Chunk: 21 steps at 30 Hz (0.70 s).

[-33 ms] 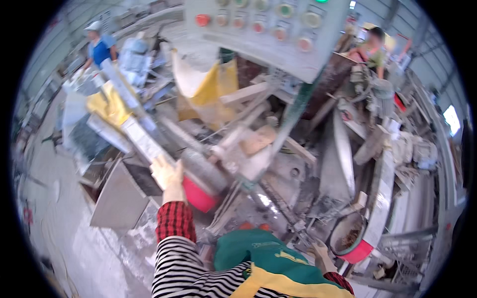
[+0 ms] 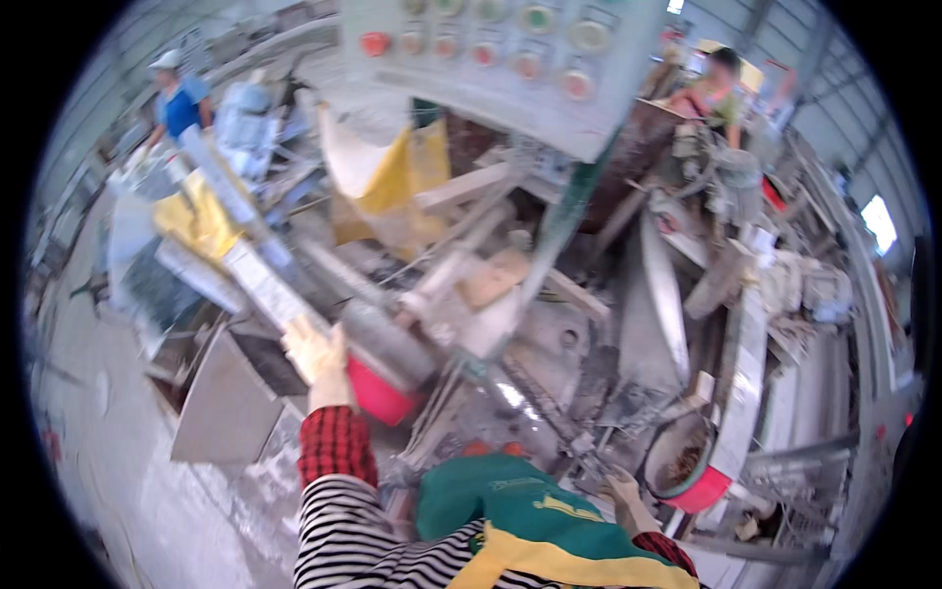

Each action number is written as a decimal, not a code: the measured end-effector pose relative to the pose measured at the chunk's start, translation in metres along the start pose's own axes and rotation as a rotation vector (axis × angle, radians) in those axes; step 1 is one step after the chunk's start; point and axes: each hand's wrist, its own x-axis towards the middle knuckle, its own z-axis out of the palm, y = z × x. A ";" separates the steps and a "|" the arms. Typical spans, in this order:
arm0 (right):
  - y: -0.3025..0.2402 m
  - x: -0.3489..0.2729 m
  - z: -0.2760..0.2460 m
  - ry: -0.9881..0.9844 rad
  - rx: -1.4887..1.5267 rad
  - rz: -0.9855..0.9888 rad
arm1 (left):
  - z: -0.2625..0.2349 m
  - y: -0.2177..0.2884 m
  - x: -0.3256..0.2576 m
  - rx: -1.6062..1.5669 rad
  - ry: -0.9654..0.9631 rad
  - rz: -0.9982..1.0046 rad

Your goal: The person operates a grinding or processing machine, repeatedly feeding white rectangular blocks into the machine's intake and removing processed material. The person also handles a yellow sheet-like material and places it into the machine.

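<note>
My left hand (image 2: pixel 316 355) spreads on the pale rail (image 2: pixel 263 283); well apart, my right hand (image 2: pixel 626 498), grip unclear, is beside a red-banded bucket (image 2: pixel 701 492).

The long bar (image 2: pixel 267 285) at my left hand (image 2: pixel 316 355) was whitish; the cylinder (image 2: pixel 392 339) beside it was grey with a red band (image 2: pixel 381 393). My cuffs (image 2: pixel 336 452) bore red-and-black check, my left sleeve (image 2: pixel 339 515) black and white stripes. My apron (image 2: pixel 466 491) was green with yellow edging (image 2: pixel 554 555). The control panel (image 2: pixel 471 93) was pale grey, its buttons (image 2: pixel 375 43) red, green and white. The bucket (image 2: pixel 670 450) at right bore a red strip (image 2: pixel 700 493).
</note>
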 end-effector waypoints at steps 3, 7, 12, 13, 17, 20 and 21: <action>-0.017 -0.003 0.026 -0.123 -0.050 -0.030 | 0.024 -0.012 0.003 -0.080 0.030 0.055; -0.014 0.005 0.038 -0.075 -0.249 0.055 | 0.009 -0.001 -0.004 -0.127 -0.011 0.098; -0.001 0.017 0.046 -0.080 -0.277 0.019 | 0.022 -0.023 -0.002 -0.072 0.065 0.181; 0.008 0.021 0.045 -0.082 -0.270 0.017 | 0.027 -0.028 -0.006 -0.100 0.094 0.200; 0.064 0.038 0.020 -0.092 -0.426 -0.053 | 0.003 -0.006 -0.043 -0.209 -0.029 0.205; 0.075 0.032 0.021 -0.073 -0.307 0.111 | 0.025 -0.027 -0.042 -0.186 0.025 0.207; 0.080 0.032 0.018 -0.066 -0.312 0.138 | 0.030 -0.028 -0.043 -0.185 0.016 0.189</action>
